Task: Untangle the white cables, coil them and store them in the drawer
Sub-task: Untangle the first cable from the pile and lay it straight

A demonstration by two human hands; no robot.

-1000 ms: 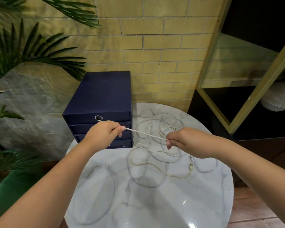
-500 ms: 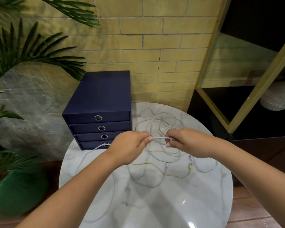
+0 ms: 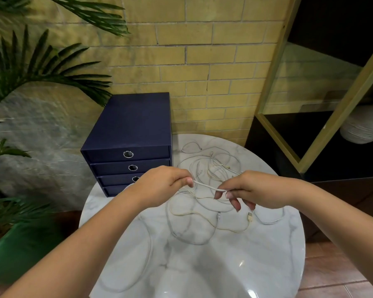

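A tangle of thin white cables (image 3: 211,190) lies in loose loops on the round white marble-patterned table (image 3: 202,265), right of the dark navy four-drawer box (image 3: 129,145), whose drawers are all shut. One short stretch of cable (image 3: 206,186) is lifted clear of the heap and runs taut between both hands. The left hand (image 3: 164,183) is curled into a loose fist, knuckles up, thumb and forefinger pinching the cable's left end. The right hand (image 3: 248,192) pinches the other end between thumb and forefinger, its remaining fingers (image 3: 235,204) spread and pointing down toward the pile. Both forearms reach in from the near edge, hovering above the tabletop. A USB plug (image 3: 249,217) rests just below the right hand.
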